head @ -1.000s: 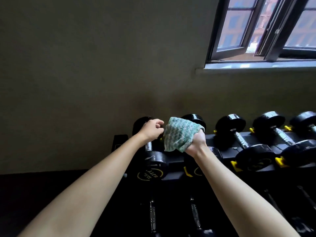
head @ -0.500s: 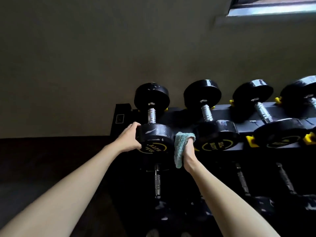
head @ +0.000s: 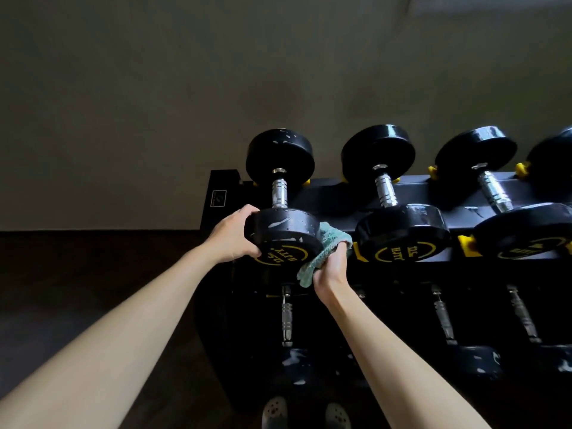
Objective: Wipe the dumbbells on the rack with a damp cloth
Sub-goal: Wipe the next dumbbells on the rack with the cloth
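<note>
Dumbbell [head: 283, 233], leftmost on the top tier of the rack [head: 219, 193]: we hold its near head between both hands.

- Our left hand [head: 233, 235] has fingers and thumb curled round the left rim of that head, gripping it.
- Our right hand [head: 332, 267] is closed on the green cloth [head: 325, 252] and presses it to the right flank of the same head, in the gap toward the second dumbbell [head: 399, 230].
- Reach: both hands are about equally near, and neither touches the chrome handle [head: 279, 193] or the far head [head: 280, 156].
- Long axis: it runs straight away from us toward the wall, near head first, then handle, then far head.
- Judgement: the next wipe must go round the rim or away from us along that axis, with the left hand steadying.
- Surface: there are pale flecks on the near head; we cannot tell whether they are wet or worn.
- Neighbours: the second and third dumbbell [head: 523, 230] lie parallel to the right.
- Below: lower-tier handles [head: 286, 317].
</note>
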A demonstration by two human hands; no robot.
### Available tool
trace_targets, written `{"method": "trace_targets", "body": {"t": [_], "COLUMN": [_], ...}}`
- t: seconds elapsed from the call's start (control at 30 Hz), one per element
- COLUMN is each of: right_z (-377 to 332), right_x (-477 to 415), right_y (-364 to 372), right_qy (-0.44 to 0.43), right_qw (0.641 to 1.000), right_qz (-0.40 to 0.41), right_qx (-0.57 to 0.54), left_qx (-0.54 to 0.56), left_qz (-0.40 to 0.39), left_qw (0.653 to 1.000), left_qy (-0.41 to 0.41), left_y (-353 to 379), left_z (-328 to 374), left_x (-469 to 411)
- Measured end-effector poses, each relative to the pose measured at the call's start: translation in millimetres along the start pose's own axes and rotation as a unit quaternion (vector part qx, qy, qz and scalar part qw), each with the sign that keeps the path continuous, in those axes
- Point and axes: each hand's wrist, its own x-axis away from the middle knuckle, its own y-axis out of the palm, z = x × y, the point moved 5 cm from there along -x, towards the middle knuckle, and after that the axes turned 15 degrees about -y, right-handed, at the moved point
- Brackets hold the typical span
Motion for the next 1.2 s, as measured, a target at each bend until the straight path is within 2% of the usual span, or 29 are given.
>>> {"method": "trace_targets", "body": {"t": [0.17, 0.3, 0.47, 0.53, 0.6, 0.7, 0.77, 0.83, 0.9, 1.07, 1.13, 1.2], "right_z": [-15, -23, -27, -23, -22, -24, -24, -24, -25, -7, 7, 14], "right_x": [10, 18, 45, 58, 65, 67, 69, 73, 79, 79, 77, 80], "right_y": [15, 30, 65, 77, 85, 95, 106, 122, 138, 161, 165, 168], "right_qy": [-0.072, -0.130, -0.218, -0.239, -0.271, -0.293, -0.304, -0.274, -0.227, -0.200, -0.187, -0.188], "right_qw": [0.995, 0.978, 0.942, 0.920, 0.892, 0.854, 0.818, 0.764, 0.698, 0.540, 0.490, 0.463], "right_qz": [-0.063, -0.118, -0.118, -0.113, -0.130, -0.166, -0.209, -0.272, -0.323, -0.405, -0.420, -0.442], "right_qx": [0.034, 0.111, 0.225, 0.290, 0.338, 0.396, 0.442, 0.518, 0.598, 0.711, 0.740, 0.745], "left_qx": [0.004, 0.040, 0.060, 0.112, 0.221, 0.334, 0.346, 0.370, 0.413, 0.456, 0.463, 0.460], "left_qz": [-0.010, -0.030, -0.078, -0.125, -0.189, -0.195, -0.156, -0.121, -0.098, -0.051, -0.044, -0.046], "left_qw": [1.000, 0.999, 0.995, 0.986, 0.956, 0.919, 0.919, 0.912, 0.894, 0.868, 0.863, 0.864], "left_qy": [0.010, 0.015, 0.011, -0.006, -0.031, -0.081, -0.105, -0.127, -0.147, -0.190, -0.197, -0.198], "left_y": [0, -3, -6, -6, -6, -10, -13, -16, -20, -31, -34, -33], "left_z": [-2, -6, -12, -18, -24, -33, -41, -46, -51, -74, -84, -88], "left_x": [0, -2, -6, -7, -6, -5, -8, -9, -9, -8, -7, -3]}}
